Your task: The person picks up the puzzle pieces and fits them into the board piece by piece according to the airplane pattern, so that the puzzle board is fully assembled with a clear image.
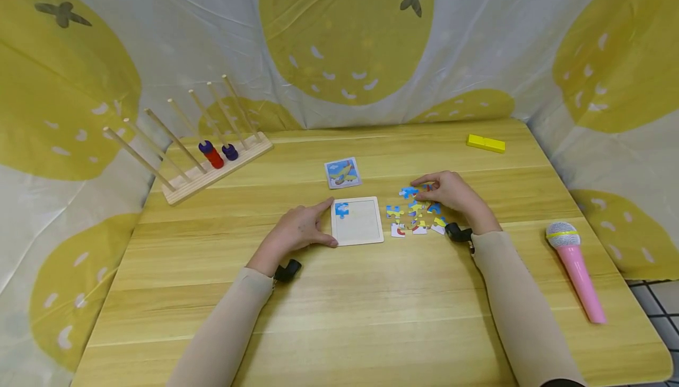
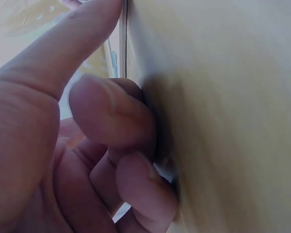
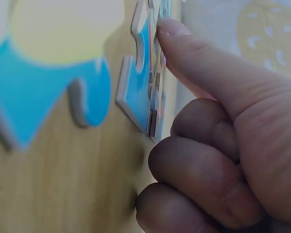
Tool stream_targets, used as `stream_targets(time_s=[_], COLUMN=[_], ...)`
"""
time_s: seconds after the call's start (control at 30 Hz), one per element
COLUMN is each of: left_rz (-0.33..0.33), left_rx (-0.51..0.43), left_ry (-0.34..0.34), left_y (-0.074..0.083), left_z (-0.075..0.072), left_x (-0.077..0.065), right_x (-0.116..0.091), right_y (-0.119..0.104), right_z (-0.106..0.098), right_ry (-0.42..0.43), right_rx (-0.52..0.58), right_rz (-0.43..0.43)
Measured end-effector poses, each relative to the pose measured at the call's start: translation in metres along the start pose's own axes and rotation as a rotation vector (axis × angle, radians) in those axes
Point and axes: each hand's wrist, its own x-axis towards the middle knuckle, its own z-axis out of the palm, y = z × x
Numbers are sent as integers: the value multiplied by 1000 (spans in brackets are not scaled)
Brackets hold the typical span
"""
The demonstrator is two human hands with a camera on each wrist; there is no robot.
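A square white puzzle tray [image 1: 361, 222] lies mid-table with one blue jigsaw piece [image 1: 342, 209] in its upper left corner. My left hand [image 1: 297, 231] touches the tray's left edge, forefinger at the far corner and thumb at the near one. In the left wrist view its thumb [image 2: 63, 43] is straight and the other visible fingers curl on the table. Right of the tray, my right hand [image 1: 451, 192] pinches a blue jigsaw piece [image 1: 407, 192] between thumb and forefinger. Several loose jigsaw pieces [image 1: 418, 209] lie beneath and beside it; some are partly hidden.
A picture card [image 1: 342, 173] with a yellow plane lies behind the tray. A wooden peg rack [image 1: 223, 172] with red and purple beads stands back left. Yellow blocks [image 1: 485, 143] sit back right; a pink toy microphone [image 1: 578, 272] lies at the right.
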Motion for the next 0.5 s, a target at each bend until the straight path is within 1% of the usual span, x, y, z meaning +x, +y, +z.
stream_targets(time_s=[0.27, 0.5], left_rz=[3, 1], left_rx=[22, 23], left_ry=[5, -1], left_y=[-1, -1], left_z=[0, 1], left_x=[1, 2], right_x=[2, 1], right_y=[-1, -4], right_z=[3, 5], right_ry=[35, 53], right_rx=[-30, -44], right_rz=[-31, -35])
